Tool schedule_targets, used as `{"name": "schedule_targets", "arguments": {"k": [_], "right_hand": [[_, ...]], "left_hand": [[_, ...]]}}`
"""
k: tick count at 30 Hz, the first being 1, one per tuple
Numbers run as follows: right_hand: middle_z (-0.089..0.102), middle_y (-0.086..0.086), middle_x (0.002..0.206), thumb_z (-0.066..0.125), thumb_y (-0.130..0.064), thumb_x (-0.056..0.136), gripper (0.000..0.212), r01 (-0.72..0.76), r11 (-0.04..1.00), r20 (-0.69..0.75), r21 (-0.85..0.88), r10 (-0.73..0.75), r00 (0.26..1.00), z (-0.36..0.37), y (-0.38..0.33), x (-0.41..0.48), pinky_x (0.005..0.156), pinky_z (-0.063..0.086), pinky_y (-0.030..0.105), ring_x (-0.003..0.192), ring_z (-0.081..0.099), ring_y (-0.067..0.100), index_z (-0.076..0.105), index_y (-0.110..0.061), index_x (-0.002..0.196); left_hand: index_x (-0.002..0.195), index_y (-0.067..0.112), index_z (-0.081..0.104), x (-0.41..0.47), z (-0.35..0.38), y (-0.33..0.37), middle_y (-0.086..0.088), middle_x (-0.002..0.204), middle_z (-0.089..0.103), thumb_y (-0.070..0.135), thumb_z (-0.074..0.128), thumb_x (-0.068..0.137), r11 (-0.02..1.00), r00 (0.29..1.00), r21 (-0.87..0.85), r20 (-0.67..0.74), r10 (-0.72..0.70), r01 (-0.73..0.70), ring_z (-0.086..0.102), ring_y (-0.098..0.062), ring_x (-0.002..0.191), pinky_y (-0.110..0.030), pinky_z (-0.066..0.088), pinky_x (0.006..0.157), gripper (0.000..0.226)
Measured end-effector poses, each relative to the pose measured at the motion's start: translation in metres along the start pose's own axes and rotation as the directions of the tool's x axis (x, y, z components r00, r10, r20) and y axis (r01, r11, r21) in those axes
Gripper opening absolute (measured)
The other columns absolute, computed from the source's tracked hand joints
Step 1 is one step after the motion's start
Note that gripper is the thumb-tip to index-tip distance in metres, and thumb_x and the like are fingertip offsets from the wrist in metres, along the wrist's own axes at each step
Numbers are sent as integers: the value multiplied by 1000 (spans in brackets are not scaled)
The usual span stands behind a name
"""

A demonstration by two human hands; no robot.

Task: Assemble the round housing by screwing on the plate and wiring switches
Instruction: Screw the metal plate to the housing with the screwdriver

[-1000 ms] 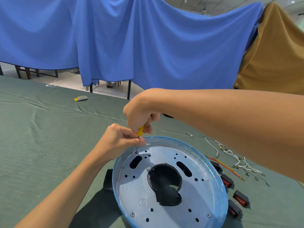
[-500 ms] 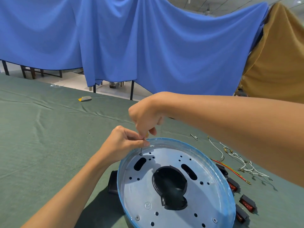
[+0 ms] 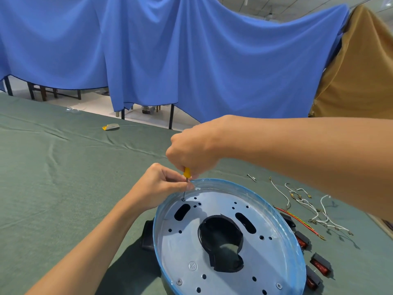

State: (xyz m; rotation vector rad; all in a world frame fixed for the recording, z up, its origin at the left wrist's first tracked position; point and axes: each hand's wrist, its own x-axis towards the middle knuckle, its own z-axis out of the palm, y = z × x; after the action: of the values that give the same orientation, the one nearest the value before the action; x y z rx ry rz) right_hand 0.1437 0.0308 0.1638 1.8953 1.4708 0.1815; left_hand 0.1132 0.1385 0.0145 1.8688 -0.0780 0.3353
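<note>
The round housing, blue-rimmed, lies on the green table with a silver perforated plate set inside it. My right hand grips a yellow-handled screwdriver from above; its tip stands on a screw at the plate's far left edge. My left hand pinches the screwdriver shaft just above the screw. Two screws sit in the plate's near edge. Several black and red rocker switches lie to the right of the housing.
White wires with terminals and a red-yellow wire lie right of the housing. A small metal part sits behind it. A yellow-grey scrap lies far left. Blue and brown cloths hang beyond the table.
My right hand has turned on the screwdriver, so the yellow handle shows again below the fist. The camera has shifted slightly; the left hand keeps its pinch on the shaft.
</note>
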Motion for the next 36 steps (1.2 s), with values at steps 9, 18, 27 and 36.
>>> {"name": "schedule_targets", "arguments": {"k": [9,18,27,36], "right_hand": [[55,1,65,55,-25,95,22,-456,767,488,451,215,846,3,5,26,41,28,19,45,29,17,66,-7,86],[42,-4,60,67,-25,88,31,-26,999,0,21,26,1000,-3,4,-2,28,29,17,50,35,7,46,-18,65],[64,-1,64,48,-24,97,25,-390,843,431,369,217,876,-7,3,23,41,34,16,43,39,16,66,-9,90],[53,-5,64,66,-25,89,29,-58,992,51,110,53,997,-3,1,5,39,35,21,61,50,11,49,-22,66]], "left_hand": [[82,21,82,-2,3,-2,2,87,79,10,80,79,999,998,-38,67,8,-6,71,-6,101,-23,54,92,11],[87,17,80,1,0,-7,2,92,78,7,73,87,999,994,18,102,32,-34,68,-4,106,-22,51,97,13],[86,20,82,1,2,-4,10,83,78,14,76,86,989,996,128,64,70,-78,71,0,82,-19,55,80,9],[90,27,82,0,-4,-12,4,95,78,14,74,87,999,991,-27,129,44,-41,72,-5,94,-16,53,83,15]]}}
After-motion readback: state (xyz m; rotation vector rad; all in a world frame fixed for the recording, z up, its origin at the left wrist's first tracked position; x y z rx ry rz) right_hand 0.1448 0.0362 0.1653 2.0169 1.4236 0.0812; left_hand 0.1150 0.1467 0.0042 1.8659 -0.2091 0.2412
